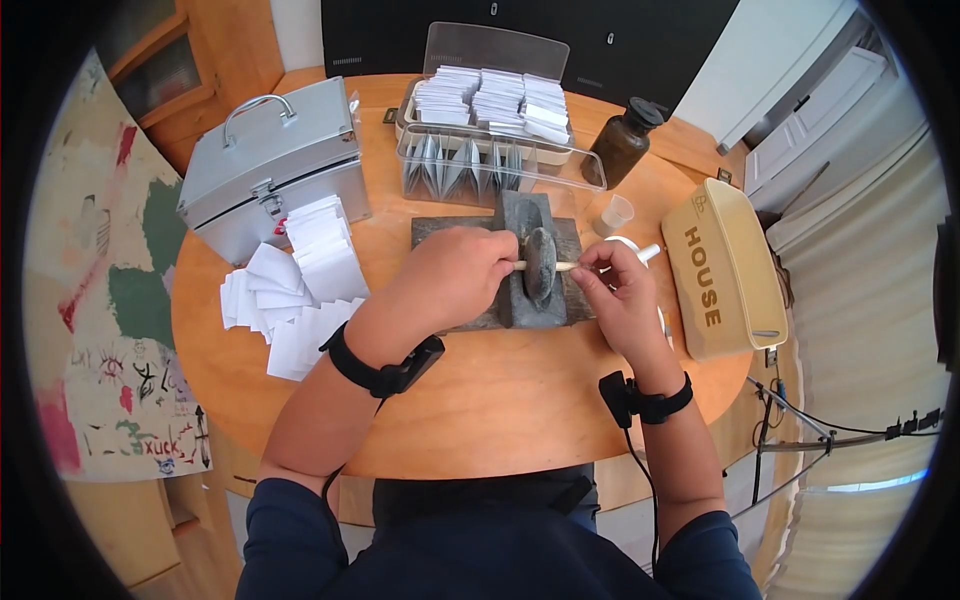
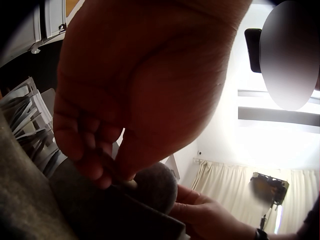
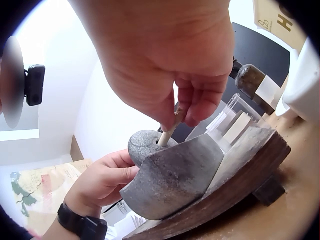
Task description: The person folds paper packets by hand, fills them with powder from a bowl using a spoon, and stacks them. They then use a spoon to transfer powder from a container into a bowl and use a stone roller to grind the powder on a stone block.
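While gripping the wooden axle (image 1: 565, 266) on either side of the stone wheel (image 1: 540, 262), at frame centre on the grey trough (image 1: 527, 215), both sets of fingers curled tight: left hand (image 1: 455, 275) wrapped over one end, right hand (image 1: 615, 285) pinching the other. Could slip sideways out of the groove (narrow, by the look of it) if pushed unevenly, pinching fingertips or knocking the small cup (image 1: 615, 213) just beyond.
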{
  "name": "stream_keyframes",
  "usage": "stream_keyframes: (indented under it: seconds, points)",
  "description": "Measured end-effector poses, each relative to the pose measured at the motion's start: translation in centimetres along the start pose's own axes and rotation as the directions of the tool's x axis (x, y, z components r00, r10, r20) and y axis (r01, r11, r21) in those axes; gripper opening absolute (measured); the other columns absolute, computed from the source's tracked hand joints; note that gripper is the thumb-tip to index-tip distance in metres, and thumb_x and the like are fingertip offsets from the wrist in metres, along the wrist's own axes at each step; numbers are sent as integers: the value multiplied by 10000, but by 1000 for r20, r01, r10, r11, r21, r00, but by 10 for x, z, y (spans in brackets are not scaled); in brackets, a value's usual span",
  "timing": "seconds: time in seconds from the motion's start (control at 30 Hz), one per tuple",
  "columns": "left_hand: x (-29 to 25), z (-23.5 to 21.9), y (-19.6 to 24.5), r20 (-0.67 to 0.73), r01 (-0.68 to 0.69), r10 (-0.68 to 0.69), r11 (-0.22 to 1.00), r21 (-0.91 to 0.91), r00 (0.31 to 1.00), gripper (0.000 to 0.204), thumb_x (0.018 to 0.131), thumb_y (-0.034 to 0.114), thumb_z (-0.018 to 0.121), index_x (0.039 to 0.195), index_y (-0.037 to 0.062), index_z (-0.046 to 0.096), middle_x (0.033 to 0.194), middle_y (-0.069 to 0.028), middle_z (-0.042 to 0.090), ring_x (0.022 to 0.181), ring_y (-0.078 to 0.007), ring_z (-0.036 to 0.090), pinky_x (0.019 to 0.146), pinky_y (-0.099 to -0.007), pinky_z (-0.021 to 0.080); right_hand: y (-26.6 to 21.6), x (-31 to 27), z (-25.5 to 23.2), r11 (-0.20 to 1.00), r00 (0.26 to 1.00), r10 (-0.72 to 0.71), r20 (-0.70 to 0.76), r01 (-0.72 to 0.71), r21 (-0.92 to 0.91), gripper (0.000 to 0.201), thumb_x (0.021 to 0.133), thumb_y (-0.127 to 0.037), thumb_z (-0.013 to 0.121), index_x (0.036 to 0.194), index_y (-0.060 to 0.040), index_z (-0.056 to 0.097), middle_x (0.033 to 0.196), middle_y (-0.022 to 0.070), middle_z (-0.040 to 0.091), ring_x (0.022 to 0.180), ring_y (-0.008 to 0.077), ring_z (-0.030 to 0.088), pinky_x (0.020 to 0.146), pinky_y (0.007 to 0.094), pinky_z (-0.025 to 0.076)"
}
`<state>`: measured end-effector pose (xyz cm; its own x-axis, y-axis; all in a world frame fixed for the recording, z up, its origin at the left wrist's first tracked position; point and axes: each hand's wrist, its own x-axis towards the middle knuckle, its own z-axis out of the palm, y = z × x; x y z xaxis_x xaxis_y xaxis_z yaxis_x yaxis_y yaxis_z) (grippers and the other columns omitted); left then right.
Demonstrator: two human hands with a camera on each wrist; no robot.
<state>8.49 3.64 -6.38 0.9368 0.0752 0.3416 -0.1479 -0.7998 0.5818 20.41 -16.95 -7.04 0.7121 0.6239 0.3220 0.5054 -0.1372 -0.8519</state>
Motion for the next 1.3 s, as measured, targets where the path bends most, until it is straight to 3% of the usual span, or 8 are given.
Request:
stream_keyframes:
  seconds: [0.1,0.63,0.7,0.77,0.9,1.07,1.23,1.3]
  points:
    - [1,0,1,-9,-15,15,1000,-13,1000,88,874,110,588,916,36,609,848,-171,641,836,-389,609,710,-453,482,-2,1,-1,979,989,-146,15,147,-141,105,830,-7,720,918,-27,667,842,40,610,684,114,524,574,244,427]
    - [0,-1,1,-24,47,-48,998,-39,999,122,880,147,623,881,28,598,787,-178,637,757,-378,615,654,-428,475,-7,9,-8,939,981,-160,106,185,-291,95,837,-48,715,921,-16,682,779,73,623,631,154,546,582,279,445]
    - [0,-2,2,-43,23,-25,999,-48,999,126,883,149,624,881,27,596,781,-179,636,749,-376,615,650,-426,472,-9,10,-10,938,985,-94,147,137,-319,100,835,-66,710,918,-16,687,795,100,645,645,206,575,615,313,465]
    - [0,-4,5,28,146,-145,987,-65,989,127,882,148,625,883,24,595,777,-178,637,744,-370,613,649,-419,471,-14,12,-11,923,978,-114,173,169,-345,98,839,-75,699,918,-19,684,802,121,654,668,248,596,634,338,474]
    - [-2,-4,7,5,89,-89,995,-40,996,122,880,142,622,892,23,601,781,-177,641,748,-362,617,654,-412,473,-22,10,-10,897,975,-86,204,165,-409,88,855,-96,664,910,-28,667,823,176,671,757,354,635,688,405,489]
    - [-3,-2,7,-7,96,-97,992,-79,995,126,904,166,598,875,44,585,794,-176,645,783,-381,618,666,-465,467,-23,8,-8,884,978,-100,181,171,-436,82,859,-95,656,913,-33,657,827,182,669,779,359,641,691,417,491]
    - [-6,1,12,-64,72,-74,997,-40,995,121,896,149,606,879,30,589,803,-174,648,778,-369,623,667,-436,473,-23,2,-4,847,965,-193,175,254,-467,80,854,-79,657,912,-24,652,818,179,665,762,360,638,679,410,492]
    - [-4,4,9,-99,45,-46,999,-8,994,124,894,152,616,888,29,599,791,-161,647,760,-355,627,654,-413,473,-21,0,-1,890,982,-160,100,187,-415,70,848,-56,658,905,-16,646,806,177,661,751,358,635,673,405,492]
